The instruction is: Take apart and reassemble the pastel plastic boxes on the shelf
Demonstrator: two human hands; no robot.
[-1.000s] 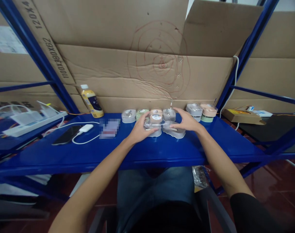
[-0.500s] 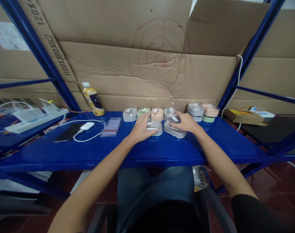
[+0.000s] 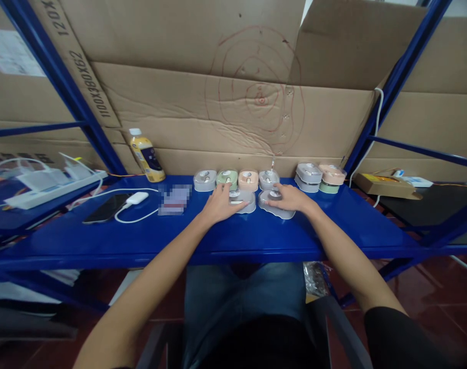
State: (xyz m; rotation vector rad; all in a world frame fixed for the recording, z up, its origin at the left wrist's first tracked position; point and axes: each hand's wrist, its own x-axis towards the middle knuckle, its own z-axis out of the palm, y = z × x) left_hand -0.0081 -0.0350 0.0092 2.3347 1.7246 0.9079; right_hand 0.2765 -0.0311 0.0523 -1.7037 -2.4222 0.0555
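Observation:
Two grey plastic cases stand side by side on the blue shelf in front of me. My left hand [image 3: 220, 204] grips the left grey case [image 3: 248, 203], thumb along its front and fingers over its left and back. My right hand [image 3: 293, 198] is on the right grey case [image 3: 276, 207], with the thumb across its front and the fingers curled behind. Part of each case is hidden by the hand. Behind them is a row: a grey case [image 3: 205, 180], a green case [image 3: 226, 177], a peach case [image 3: 248, 180] and another grey case [image 3: 269, 179].
Stacked cases [image 3: 309, 177] stand at the right back, a peach case [image 3: 332, 173] on a green one beside them. To the left are a bottle [image 3: 149, 160], a phone [image 3: 106, 209] with a white charging cable, and a power strip [image 3: 57, 190]. Cardboard [image 3: 160, 102] lines the back.
A clear-looking piece seen between my hands a second ago no longer shows. Both hands have come down lower on the two front grey cases, uncovering the peach case behind.

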